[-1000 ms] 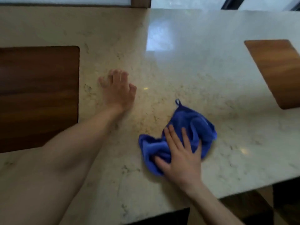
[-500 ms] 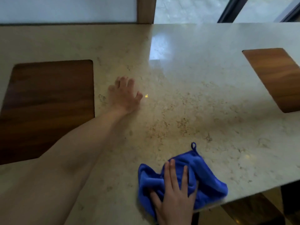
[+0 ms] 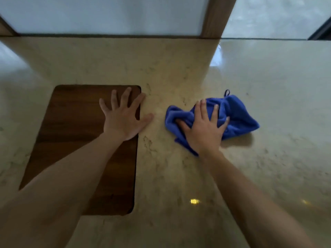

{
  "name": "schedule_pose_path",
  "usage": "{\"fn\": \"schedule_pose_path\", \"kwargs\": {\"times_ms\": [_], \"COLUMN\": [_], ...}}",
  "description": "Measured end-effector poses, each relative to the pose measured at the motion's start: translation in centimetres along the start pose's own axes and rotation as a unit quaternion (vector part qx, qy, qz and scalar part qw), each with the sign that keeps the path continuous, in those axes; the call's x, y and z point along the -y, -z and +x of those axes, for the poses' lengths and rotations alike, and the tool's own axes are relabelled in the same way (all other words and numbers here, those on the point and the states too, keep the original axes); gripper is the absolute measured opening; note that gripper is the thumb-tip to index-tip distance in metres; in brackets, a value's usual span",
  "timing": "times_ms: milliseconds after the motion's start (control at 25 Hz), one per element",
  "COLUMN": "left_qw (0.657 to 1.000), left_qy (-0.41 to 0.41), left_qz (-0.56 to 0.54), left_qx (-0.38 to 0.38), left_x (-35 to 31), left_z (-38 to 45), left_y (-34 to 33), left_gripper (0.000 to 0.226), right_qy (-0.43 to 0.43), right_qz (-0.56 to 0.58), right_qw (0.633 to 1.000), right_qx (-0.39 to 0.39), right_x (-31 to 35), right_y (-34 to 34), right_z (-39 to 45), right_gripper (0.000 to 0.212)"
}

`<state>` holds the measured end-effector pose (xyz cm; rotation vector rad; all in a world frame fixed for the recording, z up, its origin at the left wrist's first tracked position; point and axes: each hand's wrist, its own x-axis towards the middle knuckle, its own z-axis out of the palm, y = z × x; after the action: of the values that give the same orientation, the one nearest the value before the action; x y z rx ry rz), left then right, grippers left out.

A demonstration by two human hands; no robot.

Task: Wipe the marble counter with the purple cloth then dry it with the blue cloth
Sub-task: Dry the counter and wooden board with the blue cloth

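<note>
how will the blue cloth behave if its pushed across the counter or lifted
The blue cloth is bunched in soft folds under the right hand, so it would likely droop if lifted. It looks light and plush. The marble counter shows glossy reflections, so the cloth should probably slide easily.

Looked like a home kitchen or bar — marble counter (image 3: pixel 179 68) with wood inlay (image 3: pixel 71 122), frosted window (image 3: pixel 107 15) behind.

Cloth (image 3: pixel 238 113) on counter (image 3: pixel 268 77), R of wood inset (image 3: pixel 71 131).
</note>
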<state>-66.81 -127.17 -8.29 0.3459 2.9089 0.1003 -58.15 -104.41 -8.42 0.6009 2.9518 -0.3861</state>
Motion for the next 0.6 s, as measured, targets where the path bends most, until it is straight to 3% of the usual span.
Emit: {"fn": "schedule_pose_path", "kwargs": {"times_ms": [280, 440, 600], "left_qw": [1.000, 1.000, 0.999], "left_qy": [-0.004, -0.005, -0.009], "left_qz": [0.010, 0.008, -0.006], "left_qx": [-0.017, -0.025, -0.038], "left_x": [0.1, 0.2, 0.3], "left_z": [0.2, 0.3, 0.2], "left_y": [-0.1, -0.5, -0.5], "left_gripper": [0.081, 0.083, 0.078], "right_qy": [-0.026, 0.029, 0.131], "right_qz": [0.003, -0.047, -0.038], "right_qw": [1.000, 0.998, 0.990], "right_qx": [0.002, 0.023, 0.044], "right_x": [5.9, 7.2, 6.4], "right_y": [3.1, 2.7, 2.8], "right_z": [21.4, 24.9, 22.8], "right_gripper": [0.089, 0.093, 0.084]}}
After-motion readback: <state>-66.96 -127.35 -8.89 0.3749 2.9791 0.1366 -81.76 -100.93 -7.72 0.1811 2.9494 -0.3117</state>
